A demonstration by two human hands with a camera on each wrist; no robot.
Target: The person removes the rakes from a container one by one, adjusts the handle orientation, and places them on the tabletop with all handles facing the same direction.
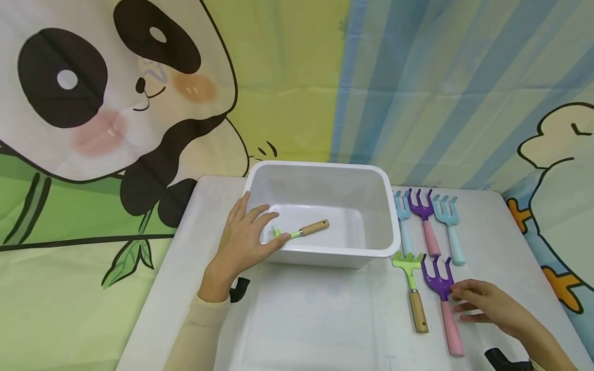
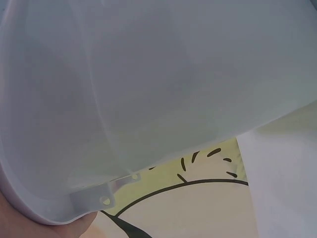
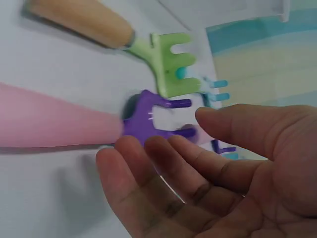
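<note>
My left hand [image 1: 243, 239] rests over the front left corner of a white plastic bin [image 1: 325, 253], fingers spread across the rim. In the left wrist view the bin's outer wall [image 2: 163, 84] hides most of that hand. Inside the bin lies a small green garden tool with a wooden handle [image 1: 315, 227], its head partly hidden by the thumb. My right hand [image 1: 494, 306] is beside a purple hand rake with a pink handle [image 1: 449, 324], fingers loosely bent and apart from the thumb. In the right wrist view nothing sits between fingers and thumb.
Left of that rake lies a green hand rake with a wooden handle [image 1: 417, 309]. Farther back are another purple and pink rake [image 1: 429, 232] and two light blue rakes, one [image 1: 452, 232] to the right. A printed panda cloth [image 1: 287, 77] hangs behind the white table [image 1: 301, 324].
</note>
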